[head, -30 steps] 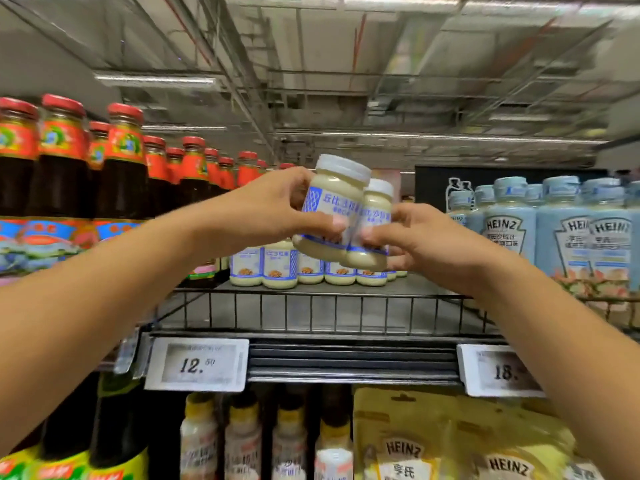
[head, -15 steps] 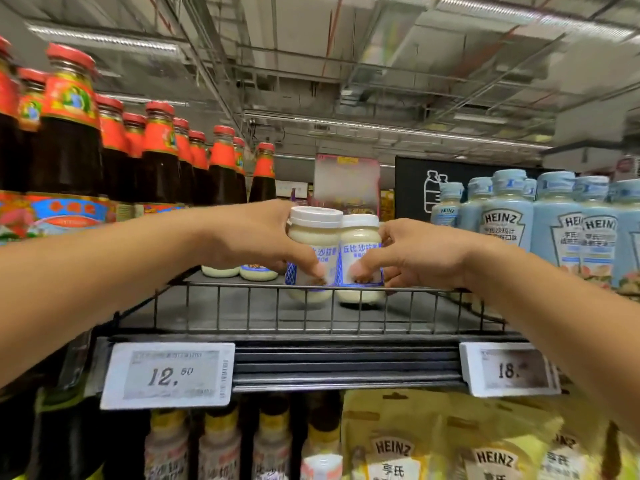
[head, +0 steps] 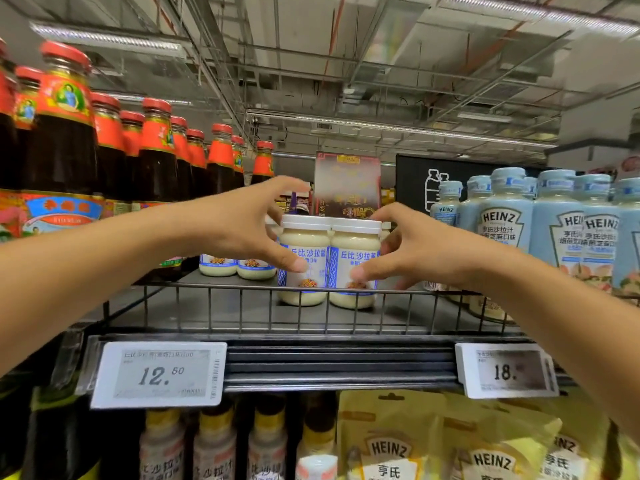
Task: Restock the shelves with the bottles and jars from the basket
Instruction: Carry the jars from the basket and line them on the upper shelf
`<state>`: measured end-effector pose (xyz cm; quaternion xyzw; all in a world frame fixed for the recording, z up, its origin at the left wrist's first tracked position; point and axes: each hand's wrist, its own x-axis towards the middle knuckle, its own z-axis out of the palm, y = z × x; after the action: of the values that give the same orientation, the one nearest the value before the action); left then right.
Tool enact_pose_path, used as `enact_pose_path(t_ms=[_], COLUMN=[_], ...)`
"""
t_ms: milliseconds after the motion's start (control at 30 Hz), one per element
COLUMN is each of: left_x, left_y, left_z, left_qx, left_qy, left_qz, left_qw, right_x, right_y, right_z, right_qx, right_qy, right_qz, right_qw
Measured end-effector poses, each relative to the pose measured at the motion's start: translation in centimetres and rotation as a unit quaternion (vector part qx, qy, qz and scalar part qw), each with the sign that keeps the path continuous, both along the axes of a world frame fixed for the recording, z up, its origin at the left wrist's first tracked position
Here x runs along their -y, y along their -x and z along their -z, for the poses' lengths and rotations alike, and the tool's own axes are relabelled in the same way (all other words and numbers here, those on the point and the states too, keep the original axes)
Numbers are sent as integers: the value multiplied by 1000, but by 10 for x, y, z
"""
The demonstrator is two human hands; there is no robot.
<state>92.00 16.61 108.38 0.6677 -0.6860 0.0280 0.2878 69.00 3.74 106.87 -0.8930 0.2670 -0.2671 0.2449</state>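
While standing upright on the shelf [head: 207, 306] behind its wire rail, flanked by red-capped bottles [head: 156, 161] and blue bottles [head: 505, 223], touching each other: left jar [head: 304, 261] and right jar [head: 354, 265]. Left hand [head: 239, 230] relaxed, fingers spread, only thumb on left jar. Right hand [head: 419, 251] likewise relaxed, thumb on right jar.

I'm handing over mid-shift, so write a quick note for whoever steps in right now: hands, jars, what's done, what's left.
Left hand: open, fingers spread, thumb on the left jar.
Right hand: open, thumb on the right jar.
Both jars stand upright, side by side, on the wire shelf, behind its front rail.
Done: these two placed.
Left: draw hands away; the basket is out of view, so check it for more.
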Motion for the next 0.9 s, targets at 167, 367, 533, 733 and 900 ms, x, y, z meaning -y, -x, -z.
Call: enact_pose_path(t_ms=[167,367,533,733,900], left_x=[-1,15,41,68,74], left_y=[-6,-17,-29,-44,-46], left_z=[-3,-11,-15,-16,-18], left_qx=[107,162,205,234,210], left_qy=[88,72,58,46,36], left_qz=[11,7,-21,-31,-31], left_qw=[990,984,977,971,977], right_x=[3,15,29,43,51], right_y=[4,-15,-38,-61,-74], right_z=[-7,-15,-22,-30,-32], right_qx=[34,-2,-56,-135,-163], right_qy=[38,77,122,165,192], right_qz=[-34,-7,27,58,80], right_qw=[998,997,991,975,964])
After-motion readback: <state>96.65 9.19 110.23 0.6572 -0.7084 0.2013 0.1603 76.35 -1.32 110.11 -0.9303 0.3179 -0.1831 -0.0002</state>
